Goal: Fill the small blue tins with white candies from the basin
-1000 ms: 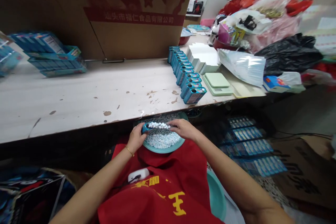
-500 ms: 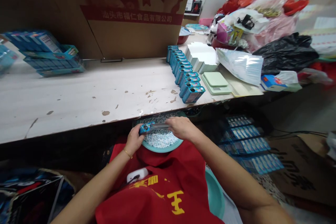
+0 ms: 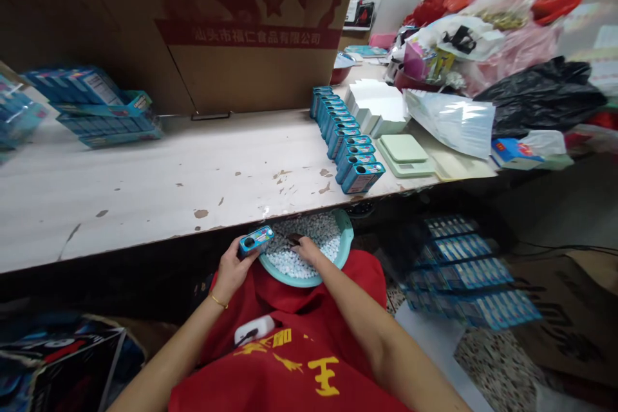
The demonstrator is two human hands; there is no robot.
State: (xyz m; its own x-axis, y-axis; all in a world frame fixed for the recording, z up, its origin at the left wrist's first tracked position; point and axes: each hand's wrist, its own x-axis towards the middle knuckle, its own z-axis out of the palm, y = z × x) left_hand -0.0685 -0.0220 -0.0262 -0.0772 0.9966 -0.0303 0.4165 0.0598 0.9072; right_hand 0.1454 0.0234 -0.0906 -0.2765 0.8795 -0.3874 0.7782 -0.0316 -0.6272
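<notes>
My left hand point(image 3: 230, 267) grips a small blue tin point(image 3: 255, 240) at the left rim of a teal basin point(image 3: 346, 237) that rests on my red-aproned lap under the table edge. The basin is full of small white pellets point(image 3: 318, 232). My right hand point(image 3: 304, 248) lies in the pellets with its fingers closed on a thin dark scoop-like piece, mostly hidden. A row of several blue tins point(image 3: 345, 138) stands on the white table point(image 3: 159, 183) to the right.
A big cardboard box point(image 3: 251, 26) stands at the back of the table. Blue packs point(image 3: 99, 106) are stacked at the left. White cartons point(image 3: 376, 103), a green scale point(image 3: 404, 153) and plastic bags point(image 3: 506, 45) crowd the right. Trays of blue tins point(image 3: 463, 270) lie on the floor.
The filling tray that my hands held over the basin is lowered into the pellets. My left hand now holds the tin apart at the basin's rim, and the view has shifted.
</notes>
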